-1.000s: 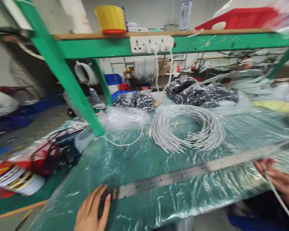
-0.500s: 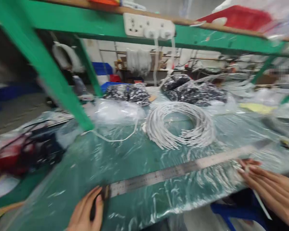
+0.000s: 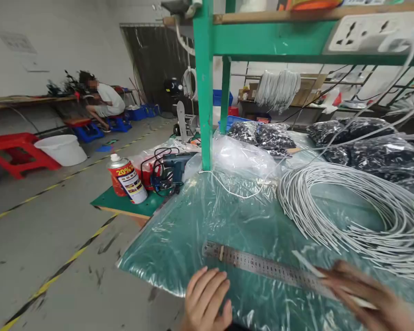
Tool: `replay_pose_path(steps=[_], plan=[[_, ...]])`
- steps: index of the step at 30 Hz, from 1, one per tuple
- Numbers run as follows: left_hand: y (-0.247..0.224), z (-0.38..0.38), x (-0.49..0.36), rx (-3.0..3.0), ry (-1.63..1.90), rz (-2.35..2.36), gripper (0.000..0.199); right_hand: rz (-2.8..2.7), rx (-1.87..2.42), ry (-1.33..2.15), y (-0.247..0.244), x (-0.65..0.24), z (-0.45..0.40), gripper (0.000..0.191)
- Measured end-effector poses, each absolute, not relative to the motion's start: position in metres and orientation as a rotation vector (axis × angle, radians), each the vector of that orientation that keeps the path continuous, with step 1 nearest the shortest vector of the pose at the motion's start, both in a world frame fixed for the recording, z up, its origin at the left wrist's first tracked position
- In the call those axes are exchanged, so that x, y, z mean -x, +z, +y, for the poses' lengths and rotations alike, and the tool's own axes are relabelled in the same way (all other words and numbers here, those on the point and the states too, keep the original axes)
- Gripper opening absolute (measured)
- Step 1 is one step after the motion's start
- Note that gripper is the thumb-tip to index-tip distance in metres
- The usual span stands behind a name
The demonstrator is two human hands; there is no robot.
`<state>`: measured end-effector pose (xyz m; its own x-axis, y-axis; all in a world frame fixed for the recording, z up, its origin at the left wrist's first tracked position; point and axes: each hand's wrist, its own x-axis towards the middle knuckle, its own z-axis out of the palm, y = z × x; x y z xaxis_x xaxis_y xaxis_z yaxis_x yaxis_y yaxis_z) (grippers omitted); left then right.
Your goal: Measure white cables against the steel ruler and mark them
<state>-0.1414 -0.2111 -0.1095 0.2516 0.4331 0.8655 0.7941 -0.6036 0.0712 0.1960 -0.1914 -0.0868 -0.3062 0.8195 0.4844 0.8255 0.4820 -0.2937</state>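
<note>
- Currently, wire is being set against the steel ruler (image 3: 262,266), which is lying flat on the plastic-covered bench (image 3: 179,230), near its front edge.
- L hand (image 3: 207,299) is resting just below the ruler's left end, fingers loosely spread, gripping nothing.
- R hand (image 3: 369,294) is blurring over the ruler's right part; a white wire piece (image 3: 308,266) is lying across the ruler at its fingers; grip can't be told.
- Wire coil (image 3: 359,211) is sitting behind the ruler, apart from both hands.
- Judgement: measuring step in hand; next move is calling for wire pulled straight along the scale, L hand steadying the zero end.
</note>
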Motion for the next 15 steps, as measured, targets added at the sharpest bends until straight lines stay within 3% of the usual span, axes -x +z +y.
replay_pose_path(steps=[3,6,9,15], plan=[[-0.114,-0.218,0.132,2.223,-1.188,-1.112,0.034,-2.16,1.085,0.448,-0.081,-0.108,-0.172,0.021],[-0.125,-0.221,0.133,2.285,-0.817,-1.125,0.048,-2.143,0.928,0.701,-0.094,-0.048,-0.157,0.023],[-0.135,-0.219,0.141,2.295,-0.516,-1.116,0.067,-2.154,0.938,0.743,-0.112,-0.034,-0.15,0.024],[-0.136,-0.211,0.14,2.292,-0.513,-1.143,0.069,-2.144,0.985,0.714,-0.121,-0.047,-0.154,0.022]])
